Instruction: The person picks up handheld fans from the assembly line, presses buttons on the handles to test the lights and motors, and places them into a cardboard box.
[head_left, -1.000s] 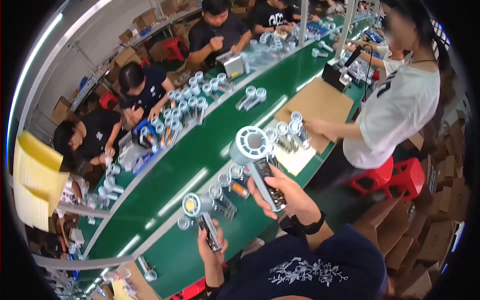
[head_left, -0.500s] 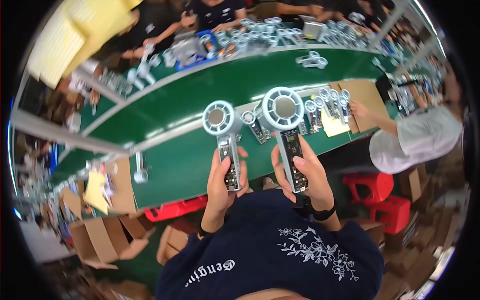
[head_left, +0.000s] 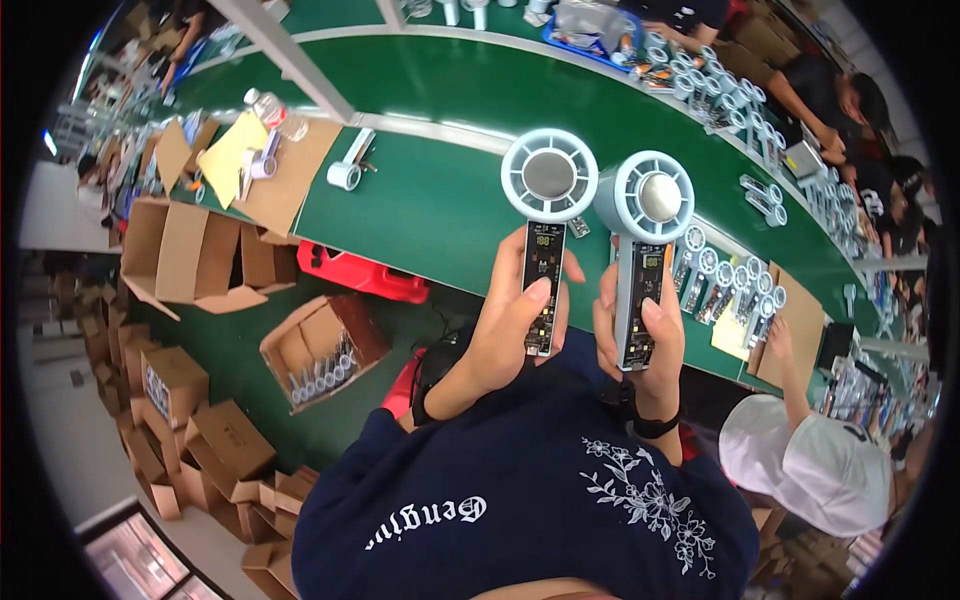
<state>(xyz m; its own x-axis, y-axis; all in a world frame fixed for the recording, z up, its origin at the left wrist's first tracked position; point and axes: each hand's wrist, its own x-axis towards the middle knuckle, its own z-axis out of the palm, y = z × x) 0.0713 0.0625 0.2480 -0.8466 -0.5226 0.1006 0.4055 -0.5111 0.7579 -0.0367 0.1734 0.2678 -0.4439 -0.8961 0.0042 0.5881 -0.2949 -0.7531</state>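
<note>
My left hand (head_left: pixel 512 318) is wrapped round the handle of one handheld fan (head_left: pixel 549 180), pale blue with a round slotted head and a silver centre. Its handle lies uncovered, showing a black circuit board, and my thumb rests on the board's edge. A second handheld fan (head_left: pixel 652 195) of the same kind stands upright in my right hand (head_left: pixel 645 325), with its circuit board also bare. The two heads are close together, held above the green bench (head_left: pixel 440 220). Small lit displays show near the top of both boards.
Several half-built fans (head_left: pixel 720 280) lie along the bench at right, by a co-worker's hand (head_left: pixel 780 345). A single fan (head_left: pixel 345 172) lies at left near cardboard (head_left: pixel 300 185) and a plastic bottle (head_left: pixel 275 113). An open carton (head_left: pixel 325 350) with fans and a red stool (head_left: pixel 360 272) are below.
My view has swung to the left, bringing the floor carton into sight. Both fans are still held; their heads have come closer together, and the left fan's board now faces up more fully.
</note>
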